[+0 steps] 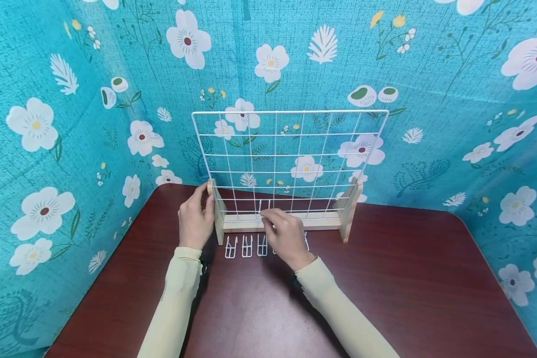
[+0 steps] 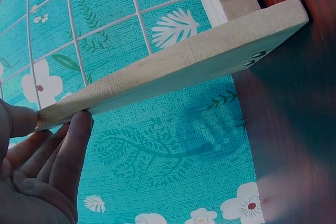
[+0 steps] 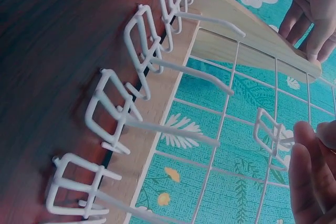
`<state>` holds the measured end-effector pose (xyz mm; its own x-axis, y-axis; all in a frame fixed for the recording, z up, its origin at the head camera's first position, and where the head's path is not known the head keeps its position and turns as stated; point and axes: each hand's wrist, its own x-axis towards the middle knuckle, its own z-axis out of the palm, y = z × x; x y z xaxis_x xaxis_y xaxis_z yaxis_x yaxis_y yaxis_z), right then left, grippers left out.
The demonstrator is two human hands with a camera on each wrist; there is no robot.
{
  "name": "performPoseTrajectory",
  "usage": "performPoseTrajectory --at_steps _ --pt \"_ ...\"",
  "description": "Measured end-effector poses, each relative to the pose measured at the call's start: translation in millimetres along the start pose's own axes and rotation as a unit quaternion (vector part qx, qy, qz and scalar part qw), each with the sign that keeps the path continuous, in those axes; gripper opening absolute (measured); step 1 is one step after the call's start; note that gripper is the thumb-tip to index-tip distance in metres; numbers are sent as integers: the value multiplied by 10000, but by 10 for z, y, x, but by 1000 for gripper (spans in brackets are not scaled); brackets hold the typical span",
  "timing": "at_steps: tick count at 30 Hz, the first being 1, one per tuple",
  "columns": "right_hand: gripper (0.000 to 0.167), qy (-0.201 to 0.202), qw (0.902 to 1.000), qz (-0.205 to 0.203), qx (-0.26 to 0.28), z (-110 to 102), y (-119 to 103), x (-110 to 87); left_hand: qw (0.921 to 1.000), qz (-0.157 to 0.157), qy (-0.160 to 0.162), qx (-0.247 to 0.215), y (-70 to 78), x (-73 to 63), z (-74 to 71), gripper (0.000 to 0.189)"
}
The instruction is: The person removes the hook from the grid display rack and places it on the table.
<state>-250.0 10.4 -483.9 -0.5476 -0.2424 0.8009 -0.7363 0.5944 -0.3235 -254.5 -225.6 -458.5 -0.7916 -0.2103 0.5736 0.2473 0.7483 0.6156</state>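
Observation:
A white wire grid panel (image 1: 275, 155) stands upright in a wooden stand. My left hand (image 1: 194, 219) grips the top of the stand's left side board (image 1: 218, 214); in the left wrist view, thumb and fingers sit on opposite faces of that board (image 2: 157, 69). My right hand (image 1: 286, 236) is in front of the lower grid. Its thumb and fingertips pinch the arm of a white wire hook (image 3: 276, 139), whose rectangular back overlaps the grid wires in the right wrist view. Several matching hooks (image 1: 247, 246) lie in a row before the stand, some hidden behind my right hand.
The stand's crossbar (image 1: 237, 225) runs low between the left board and the right side board (image 1: 351, 211). Under it all is a dark red-brown table (image 1: 407, 278). Blue flowered cloth (image 1: 295, 74) hangs behind and along both sides.

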Motion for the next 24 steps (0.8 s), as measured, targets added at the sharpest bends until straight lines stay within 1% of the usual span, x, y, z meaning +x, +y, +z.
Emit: performPoseTrajectory --at_steps 6,11,16,21,24 --pt "11 -62 10000 -43 -31 -48 45 -28 10000 29 76 4 9 3 -7 37" --pt "12 -22 10000 -16 -76 -73 69 -50 9999 67 93 39 19 -2 -1 37" --pt "13 -34 9999 -4 -136 -98 89 -57 9999 96 91 52 26 -1 3 37" --pt "12 -136 9998 54 -126 -129 113 -73 9999 84 71 44 17 1 8 38" --pt "13 -102 9998 26 -140 -143 127 -82 9999 65 66 58 18 1 6 38"
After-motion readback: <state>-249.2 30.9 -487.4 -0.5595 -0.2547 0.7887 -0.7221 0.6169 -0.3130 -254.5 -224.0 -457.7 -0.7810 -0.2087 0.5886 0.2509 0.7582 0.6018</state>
